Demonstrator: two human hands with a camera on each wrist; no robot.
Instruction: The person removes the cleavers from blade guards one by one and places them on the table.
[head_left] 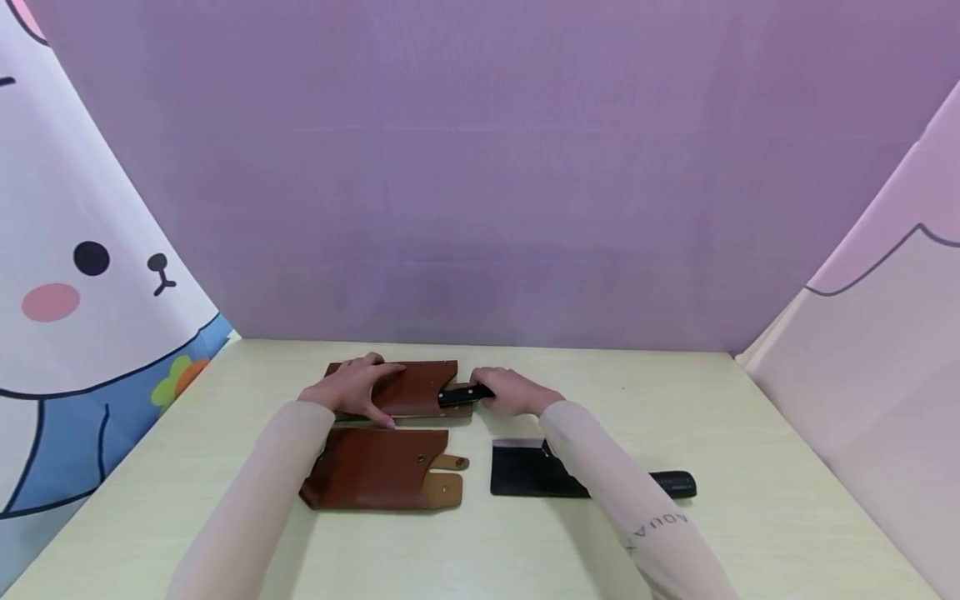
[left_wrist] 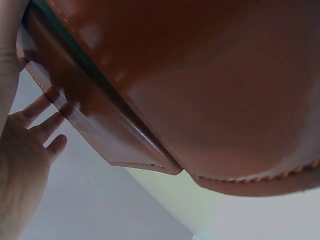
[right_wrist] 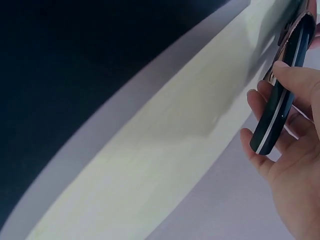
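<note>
At frame's lower centre | now gripping black handle (head_left: pixel 459 396) with nearer right fingers (right_wrist: pixel 257 105) | aligned left-right, running leftward into upper brown sheath (head_left: pixel 420 387) | spanning it with spread left fingers (head_left: pixel 384 368)

I see L hand (head_left: pixel 358 387) spread on far brn sheath (head_left: pixel 415 388), R hand (head_left: pixel 516 391) gripping blk knife hdl (head_left: pixel 461 396) at sheath mouth, 2nd brn sheath (head_left: pixel 375 471) nearer cam, blk cleaver (head_left: pixel 525 472) to its R, part-hidden by R sleeve (head_left: pixel 618 487), pale tbl (head_left: pixel 772 508)
</note>
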